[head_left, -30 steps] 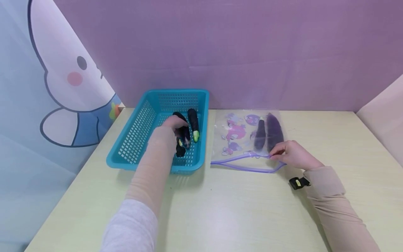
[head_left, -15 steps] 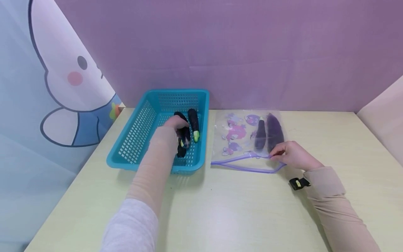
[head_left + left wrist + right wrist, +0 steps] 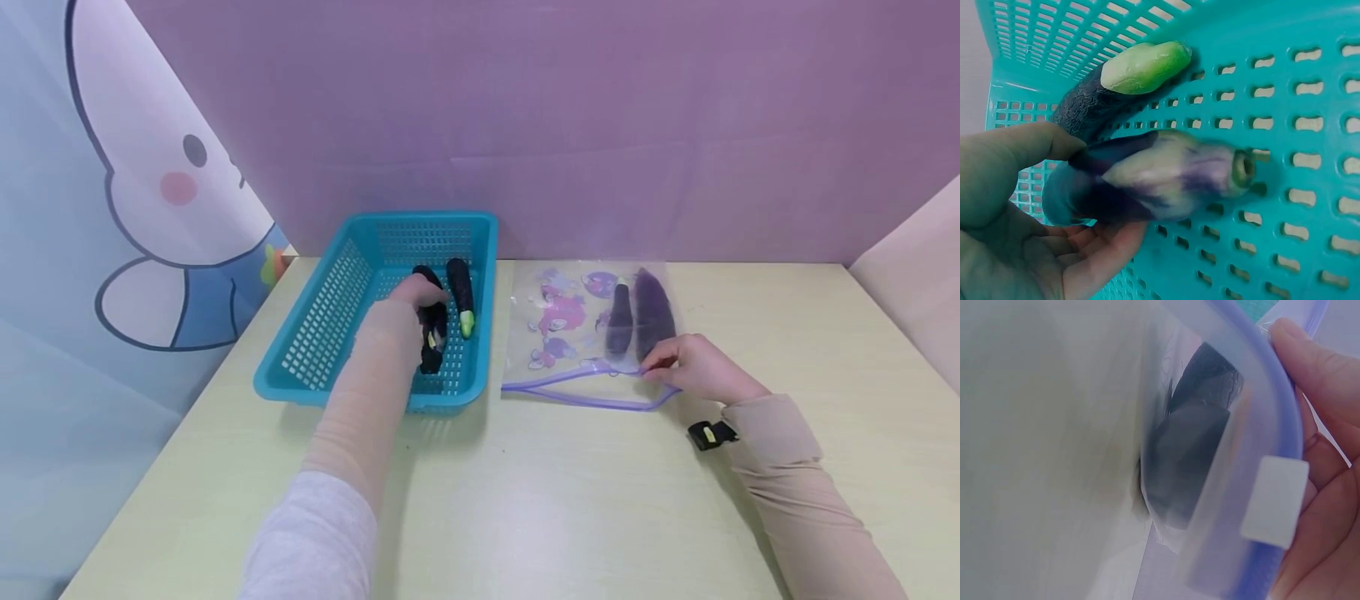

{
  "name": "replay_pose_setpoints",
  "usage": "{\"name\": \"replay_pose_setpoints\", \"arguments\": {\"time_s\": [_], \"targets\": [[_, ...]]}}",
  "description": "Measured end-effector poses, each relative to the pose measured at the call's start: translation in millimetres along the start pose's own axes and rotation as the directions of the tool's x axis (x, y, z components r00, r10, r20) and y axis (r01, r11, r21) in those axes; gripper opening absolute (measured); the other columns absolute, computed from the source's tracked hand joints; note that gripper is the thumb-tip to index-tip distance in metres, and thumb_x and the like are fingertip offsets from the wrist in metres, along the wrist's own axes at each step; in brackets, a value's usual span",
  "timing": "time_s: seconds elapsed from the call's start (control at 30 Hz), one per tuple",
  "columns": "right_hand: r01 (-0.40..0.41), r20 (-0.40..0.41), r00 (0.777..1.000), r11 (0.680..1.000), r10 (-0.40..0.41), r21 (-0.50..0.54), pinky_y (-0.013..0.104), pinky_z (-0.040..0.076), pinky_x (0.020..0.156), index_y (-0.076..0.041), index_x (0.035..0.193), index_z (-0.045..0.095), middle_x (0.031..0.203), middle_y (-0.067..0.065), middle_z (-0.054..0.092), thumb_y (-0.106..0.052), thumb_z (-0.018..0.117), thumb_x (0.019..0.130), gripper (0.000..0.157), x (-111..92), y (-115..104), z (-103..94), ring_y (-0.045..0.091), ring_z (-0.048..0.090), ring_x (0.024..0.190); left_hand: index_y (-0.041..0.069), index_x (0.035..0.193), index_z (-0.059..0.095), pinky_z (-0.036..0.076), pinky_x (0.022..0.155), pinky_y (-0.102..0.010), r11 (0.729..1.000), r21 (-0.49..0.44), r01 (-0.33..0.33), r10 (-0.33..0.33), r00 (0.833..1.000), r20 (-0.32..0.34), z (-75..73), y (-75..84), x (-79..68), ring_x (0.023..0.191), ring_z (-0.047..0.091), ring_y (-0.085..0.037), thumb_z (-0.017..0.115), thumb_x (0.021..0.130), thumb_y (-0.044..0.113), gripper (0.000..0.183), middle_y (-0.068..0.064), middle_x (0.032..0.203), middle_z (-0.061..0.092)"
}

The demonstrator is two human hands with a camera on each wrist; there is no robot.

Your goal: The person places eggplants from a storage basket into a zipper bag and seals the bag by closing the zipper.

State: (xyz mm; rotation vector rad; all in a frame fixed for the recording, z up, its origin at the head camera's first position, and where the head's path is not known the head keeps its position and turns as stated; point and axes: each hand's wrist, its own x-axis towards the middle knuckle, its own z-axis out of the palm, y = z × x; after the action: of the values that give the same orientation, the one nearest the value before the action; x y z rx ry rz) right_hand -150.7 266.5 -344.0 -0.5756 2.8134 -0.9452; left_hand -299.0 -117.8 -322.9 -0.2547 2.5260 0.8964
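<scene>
Inside the blue plastic basket [image 3: 266, 382], my left hand [image 3: 418, 292] grips a dark purple eggplant [image 3: 1166, 169]. Its thumb lies on one side and its fingers curl beneath; the pale, purple-streaked stem end sticks out in the left wrist view. Beside it lies a second eggplant [image 3: 461, 292] with a light green cap. My right hand [image 3: 703, 367] pinches the purple zip edge of a clear printed bag [image 3: 525, 337], keeping its mouth parted. A slim eggplant [image 3: 619, 321] and a wider one [image 3: 654, 307] lie inside the bag. A white slider [image 3: 1275, 500] sits on the zip.
The basket stands at the left on a pale wooden table [image 3: 525, 517], with the bag lying flat to its right. A purple backdrop [image 3: 562, 125] rises behind the table. A black strap buckle [image 3: 712, 435] hangs at the right wrist.
In the left hand, the eggplant's stem end has swung slightly left, away from the second eggplant. The right hand and the bag have stayed in place.
</scene>
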Motion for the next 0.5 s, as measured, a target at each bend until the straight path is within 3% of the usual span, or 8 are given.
{"name": "replay_pose_setpoints", "arguments": {"time_s": [0.2, 0.3, 0.5], "targets": [[-0.014, 0.01, 1.0, 1.0, 0.014, -0.003, 0.021, 0.048, 0.06, -0.003, 0.087, 0.074, 0.086, 0.008, 0.071, 0.003, 0.066, 0.081, 0.011, 0, 1, -0.6, 0.007, 0.056, 0.07, -0.001, 0.121, 0.054, 0.051, 0.086, -0.038, 1.0, 0.021, -0.016, 0.017, 0.999, -0.049, 0.4, 3.1, -10.1, 0.099, 0.056, -0.028, 0.056, 0.093, 0.028, 0.04, -0.018, 0.116, 0.057], [-0.01, 0.007, 1.0, 1.0, 0.01, -0.001, 0.02, 0.048, 0.06, -0.003, 0.087, 0.074, 0.086, 0.008, 0.071, 0.003, 0.067, 0.081, 0.011, 0, 0, -0.8, 0.006, 0.056, 0.07, -0.002, 0.125, 0.051, 0.05, 0.09, -0.037, 1.0, -0.002, -0.019, 0.019, 0.998, -0.059, -0.7, 4.3, -12.9, 0.107, 0.055, -0.029, 0.056, 0.093, 0.026, 0.043, -0.018, 0.123, 0.054], [-0.002, 0.001, 1.0, 1.0, 0.002, 0.011, 0.02, 0.048, 0.06, -0.003, 0.087, 0.074, 0.085, 0.008, 0.072, 0.002, 0.069, 0.081, 0.01, -1, -1, -1.3, 0.006, 0.057, 0.071, -0.003, 0.138, 0.036, 0.046, 0.098, -0.043, 0.985, -0.173, -0.025, 0.018, 0.999, -0.043, -4.0, 0.2, -5.5, 0.123, 0.048, -0.033, 0.055, 0.094, 0.021, 0.053, -0.02, 0.139, 0.042]]}}
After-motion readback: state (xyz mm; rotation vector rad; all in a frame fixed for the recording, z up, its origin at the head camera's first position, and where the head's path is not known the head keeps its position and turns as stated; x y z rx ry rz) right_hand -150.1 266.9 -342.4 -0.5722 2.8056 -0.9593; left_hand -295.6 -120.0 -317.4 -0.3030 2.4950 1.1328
